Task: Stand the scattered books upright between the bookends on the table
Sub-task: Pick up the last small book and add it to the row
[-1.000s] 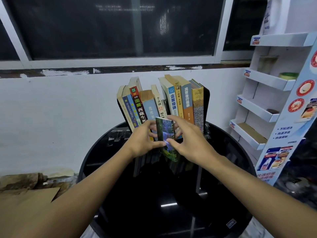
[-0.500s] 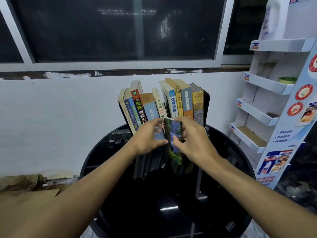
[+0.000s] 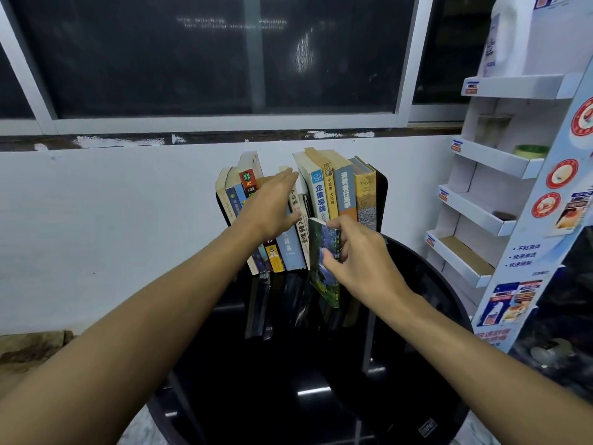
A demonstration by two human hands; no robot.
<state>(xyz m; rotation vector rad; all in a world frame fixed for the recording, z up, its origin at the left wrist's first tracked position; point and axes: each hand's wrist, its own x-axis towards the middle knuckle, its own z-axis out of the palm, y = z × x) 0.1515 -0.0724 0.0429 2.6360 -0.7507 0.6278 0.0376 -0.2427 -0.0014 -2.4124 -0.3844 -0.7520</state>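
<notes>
Several books [image 3: 324,194] stand in a row at the back of a round black glossy table [image 3: 288,396], between two black bookends; the right bookend [image 3: 382,200] shows, the left one is mostly hidden. My left hand [image 3: 272,203] lies flat with straight fingers against the spines of the left group of books, which lean left. My right hand [image 3: 356,258] pinches a small green-and-blue paperback [image 3: 324,271], upright in front of the gap in the middle of the row.
A white wall and dark window lie right behind the books. A white cardboard display rack [image 3: 500,175] with tiered shelves stands close to the table's right side. Brown cardboard [image 3: 32,345] lies on the floor at left.
My left hand let go of the small paperback and rose to the leaning books on the left. My right hand alone now holds the paperback, moved slightly toward the row.
</notes>
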